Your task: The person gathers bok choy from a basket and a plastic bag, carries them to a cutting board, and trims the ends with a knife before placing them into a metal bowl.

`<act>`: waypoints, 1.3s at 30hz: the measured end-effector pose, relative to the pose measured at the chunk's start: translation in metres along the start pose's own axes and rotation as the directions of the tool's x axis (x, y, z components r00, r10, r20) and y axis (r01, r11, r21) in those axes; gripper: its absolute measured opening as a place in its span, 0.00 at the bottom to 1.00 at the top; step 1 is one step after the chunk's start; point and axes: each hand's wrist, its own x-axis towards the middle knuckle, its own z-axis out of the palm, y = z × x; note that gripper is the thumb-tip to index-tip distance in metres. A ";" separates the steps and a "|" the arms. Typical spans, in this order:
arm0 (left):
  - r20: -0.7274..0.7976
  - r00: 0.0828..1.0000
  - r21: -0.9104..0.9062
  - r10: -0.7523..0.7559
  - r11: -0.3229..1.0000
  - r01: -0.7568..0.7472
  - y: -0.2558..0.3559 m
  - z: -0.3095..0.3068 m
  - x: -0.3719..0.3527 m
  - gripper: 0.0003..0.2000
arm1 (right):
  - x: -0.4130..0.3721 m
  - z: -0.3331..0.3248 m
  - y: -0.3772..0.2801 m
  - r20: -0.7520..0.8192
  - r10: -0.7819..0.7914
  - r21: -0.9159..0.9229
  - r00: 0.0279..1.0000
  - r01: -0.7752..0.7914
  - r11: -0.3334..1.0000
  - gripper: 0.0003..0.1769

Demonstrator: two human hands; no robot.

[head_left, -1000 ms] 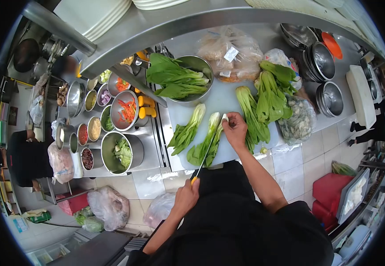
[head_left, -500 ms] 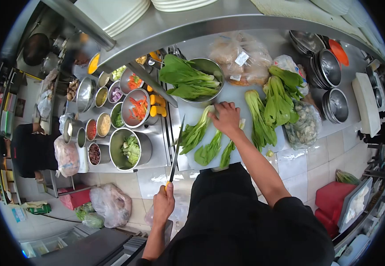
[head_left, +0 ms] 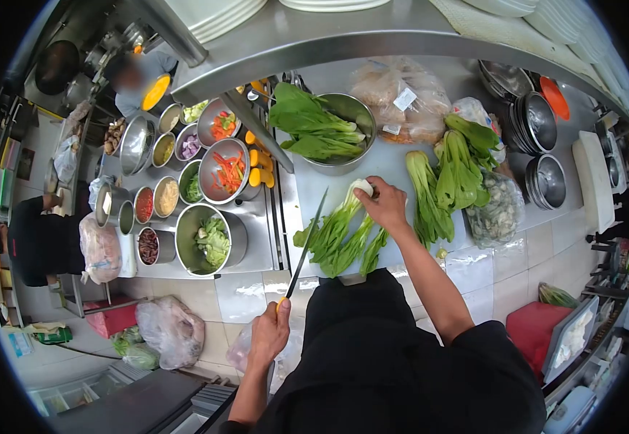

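- Fingers (head_left: 377, 194) of my right hand (head_left: 390, 207) now pinch the bok choy (head_left: 338, 233) stems, bunched below the steel bowl (head_left: 365, 114).
- Left hand (head_left: 271, 331) grips the knife (head_left: 307, 242), blade swung closer.

Bright, even overhead light, strong fisheye warp (black corners), sharp centre.

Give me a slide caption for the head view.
Left hand holds a knife beside bok choy that the right hand grips by its base on a board.
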 end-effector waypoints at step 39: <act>0.107 0.975 0.186 0.195 0.959 -0.212 0.026 0.038 0.056 0.24 | -0.011 0.022 0.016 -0.220 -0.205 0.000 0.954 0.210 0.978 0.15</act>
